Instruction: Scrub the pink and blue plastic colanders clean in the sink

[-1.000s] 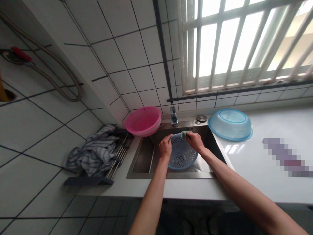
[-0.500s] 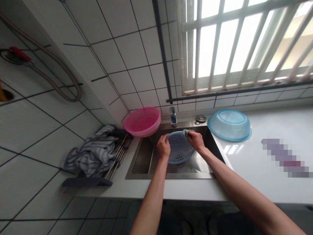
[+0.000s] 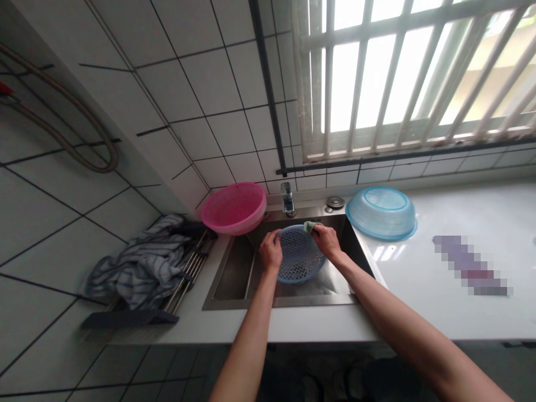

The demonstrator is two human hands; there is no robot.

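Observation:
Over the steel sink (image 3: 234,279) I hold a blue perforated plastic basket (image 3: 298,255), tilted so its underside faces me. My left hand (image 3: 271,252) grips its left rim with the fingers curled. My right hand (image 3: 327,242) is closed on a small greenish cloth (image 3: 310,226) and presses it against the basket's upper right rim. The tap (image 3: 287,199) stands just behind the basket.
A pink basket (image 3: 233,207) sits at the sink's back left corner. A light blue bowl (image 3: 380,212) lies upside down on the white counter (image 3: 460,223) to the right. A striped towel (image 3: 138,265) lies on a drying rack (image 3: 184,279) at the left. Tiled walls and a barred window stand behind.
The basket has been raised a little and turned between my hands, and the cloth stays at its upper rim. The view has shifted slightly to the right.

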